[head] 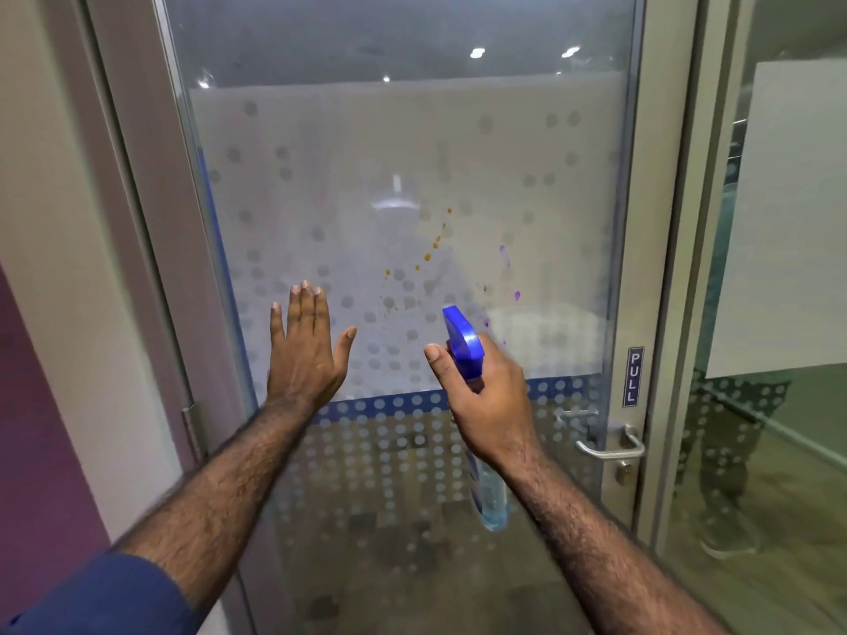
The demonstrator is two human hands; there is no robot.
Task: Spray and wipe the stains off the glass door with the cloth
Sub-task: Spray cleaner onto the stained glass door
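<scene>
The right hand point(488, 396) grips the spray bottle point(465, 341), nozzle aimed up at the stains point(428, 256) on the door point(366, 199) just above. The left hand point(305, 346), fingers spread, lies flat on the glass. No cloth visible.

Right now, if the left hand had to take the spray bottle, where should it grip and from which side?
Grip the clear body hanging below the right hand, coming in from the left. The right hand's fingers already wrap the neck under the blue spray head, so that part is taken; the lower body hangs upright and bare. The left hand is open, fingers straight up at the glass door, and on that side.
</scene>
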